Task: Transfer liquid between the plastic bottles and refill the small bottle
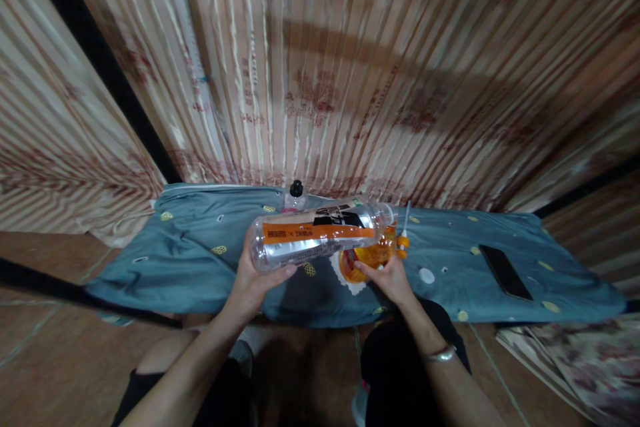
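Observation:
My left hand (255, 273) is wrapped round the base of a large clear plastic bottle (320, 233) with an orange and black label. The bottle lies tipped on its side, mouth pointing right over a small orange container (367, 260). My right hand (387, 277) is closed on that orange container, which stands on the blue cloth (190, 253). A thin white tube with an orange collar (403, 233) stands just right of the container. Whether liquid is flowing I cannot make out.
A small bottle with a black cap (295, 195) stands behind the big bottle. A black phone (505, 271) lies on the cloth to the right. Striped curtains (350, 67) hang behind the low covered table. A patterned mat (575, 353) lies at the lower right.

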Available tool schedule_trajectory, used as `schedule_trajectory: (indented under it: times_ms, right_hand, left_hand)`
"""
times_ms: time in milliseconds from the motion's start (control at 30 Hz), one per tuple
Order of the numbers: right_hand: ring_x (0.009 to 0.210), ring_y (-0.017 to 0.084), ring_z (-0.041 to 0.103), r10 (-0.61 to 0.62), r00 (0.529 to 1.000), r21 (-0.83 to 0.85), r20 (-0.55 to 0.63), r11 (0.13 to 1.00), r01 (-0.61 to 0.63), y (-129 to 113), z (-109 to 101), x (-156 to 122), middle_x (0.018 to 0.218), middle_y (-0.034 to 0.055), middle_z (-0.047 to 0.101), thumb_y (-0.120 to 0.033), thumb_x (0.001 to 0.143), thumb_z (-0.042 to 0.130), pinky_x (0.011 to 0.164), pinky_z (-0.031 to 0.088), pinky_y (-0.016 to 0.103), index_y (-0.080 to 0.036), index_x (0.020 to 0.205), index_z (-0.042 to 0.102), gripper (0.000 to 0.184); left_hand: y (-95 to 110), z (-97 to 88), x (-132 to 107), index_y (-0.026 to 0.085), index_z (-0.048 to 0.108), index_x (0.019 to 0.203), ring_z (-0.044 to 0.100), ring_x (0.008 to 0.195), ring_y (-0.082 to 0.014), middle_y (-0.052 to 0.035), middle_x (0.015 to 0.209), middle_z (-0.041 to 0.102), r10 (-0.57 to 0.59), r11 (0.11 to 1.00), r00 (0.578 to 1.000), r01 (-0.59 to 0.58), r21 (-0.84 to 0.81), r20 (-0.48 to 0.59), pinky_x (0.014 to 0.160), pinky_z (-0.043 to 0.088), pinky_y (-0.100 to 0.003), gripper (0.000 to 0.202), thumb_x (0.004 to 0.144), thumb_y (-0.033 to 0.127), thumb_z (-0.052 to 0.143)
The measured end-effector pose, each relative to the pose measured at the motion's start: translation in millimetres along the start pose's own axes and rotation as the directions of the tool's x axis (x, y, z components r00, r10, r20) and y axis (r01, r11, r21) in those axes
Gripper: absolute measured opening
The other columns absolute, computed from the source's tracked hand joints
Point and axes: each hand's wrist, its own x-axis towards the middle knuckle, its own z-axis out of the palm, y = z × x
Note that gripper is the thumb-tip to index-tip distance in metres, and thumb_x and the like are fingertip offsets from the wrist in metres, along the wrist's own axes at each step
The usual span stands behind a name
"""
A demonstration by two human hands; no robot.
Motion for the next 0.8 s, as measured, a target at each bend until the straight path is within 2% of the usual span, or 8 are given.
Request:
schedule_trajectory:
  times_ms: [300, 433, 533, 667, 800]
  right_hand:
    - [0.109, 0.04, 0.078, -0.041, 0.999, -0.03, -0.004, 0.999, 0.041, -9, -3, -2, 0.118, 0.0176, 0.082, -0.065, 0.059, 0.092, 0.101, 0.062, 0.056, -0.019, 0.121, 0.069, 0.08]
    - [0.114, 0.04, 0.077, -0.063, 0.998, -0.023, -0.026, 0.998, 0.062, -10, -3, -2, 0.125, 0.0172, 0.081, -0.067, 0.06, 0.092, 0.104, 0.06, 0.056, -0.02, 0.123, 0.068, 0.082]
    - [0.111, 0.041, 0.078, -0.053, 0.998, -0.017, -0.026, 0.998, 0.052, -8, -3, -1, 0.12, 0.0165, 0.083, -0.068, 0.057, 0.093, 0.102, 0.061, 0.057, -0.021, 0.119, 0.071, 0.081]
    - [0.098, 0.041, 0.081, 0.012, 0.999, -0.001, 0.032, 1.0, -0.012, -8, -4, 0, 0.104, 0.0155, 0.085, -0.07, 0.055, 0.094, 0.092, 0.065, 0.056, -0.021, 0.104, 0.074, 0.071]
    - [0.099, 0.042, 0.08, 0.02, 0.999, 0.031, 0.036, 0.999, -0.021, -11, -5, 0, 0.104, 0.016, 0.085, -0.07, 0.055, 0.094, 0.094, 0.064, 0.058, -0.021, 0.105, 0.074, 0.073]
  left_hand:
    - [3, -1.6, 3, 0.024, 0.055, 0.141, 0.072, 0.116, -0.0307, -0.0073, 0.123, 0.075, 0.039, 0.999, 0.999, -0.039, 0.021, -0.014, 0.103, 0.06, -0.047, 0.1, 0.053, 0.026, 0.101]
    - [0, -3.2, 5, 0.022, 0.057, 0.139, 0.073, 0.116, -0.0313, -0.0073, 0.118, 0.075, 0.055, 0.998, 0.998, -0.054, 0.02, -0.019, 0.102, 0.061, -0.046, 0.098, 0.052, 0.025, 0.102]
    - [-1, -3.2, 6, 0.021, 0.061, 0.134, 0.074, 0.112, -0.0313, -0.0074, 0.115, 0.076, 0.062, 0.998, 0.998, -0.061, 0.024, -0.023, 0.1, 0.062, -0.046, 0.092, 0.051, 0.025, 0.102]
    - [2, -0.6, 6, 0.02, 0.063, 0.128, 0.074, 0.109, -0.0306, -0.0085, 0.117, 0.077, 0.063, 0.998, 0.998, -0.062, 0.019, -0.018, 0.101, 0.06, -0.047, 0.087, 0.05, 0.024, 0.102]
    - [4, 2.0, 5, 0.021, 0.064, 0.126, 0.074, 0.107, -0.0303, -0.0077, 0.115, 0.078, 0.063, 0.998, 0.998, -0.063, 0.021, -0.022, 0.101, 0.06, -0.048, 0.086, 0.049, 0.024, 0.102]
